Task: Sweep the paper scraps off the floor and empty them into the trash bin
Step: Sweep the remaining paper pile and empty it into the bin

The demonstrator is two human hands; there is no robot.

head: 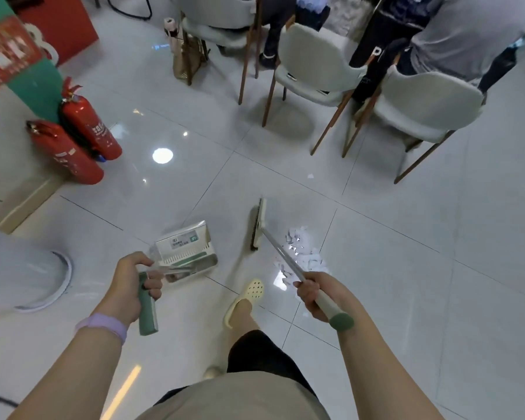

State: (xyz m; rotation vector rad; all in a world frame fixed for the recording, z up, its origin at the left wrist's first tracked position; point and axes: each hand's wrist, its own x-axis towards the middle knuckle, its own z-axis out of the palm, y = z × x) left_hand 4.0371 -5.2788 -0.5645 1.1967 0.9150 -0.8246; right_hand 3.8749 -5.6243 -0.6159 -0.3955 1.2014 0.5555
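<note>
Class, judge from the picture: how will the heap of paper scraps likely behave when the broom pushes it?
The paper scraps look small and thin, so probably light and apt to scatter. The glossy floor should let them slide easily. One stray scrap lies apart, suggesting they drift.

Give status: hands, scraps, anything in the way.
Left hand grips dustpan handle, right hand grips broom handle. Paper scraps piled on floor right of broom head, none in dustpan. Slippered foot near pile.

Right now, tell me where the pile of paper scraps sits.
In the head view the paper scraps lie on the floor right of centre, just right of the broom head, beyond the right hand.
</note>
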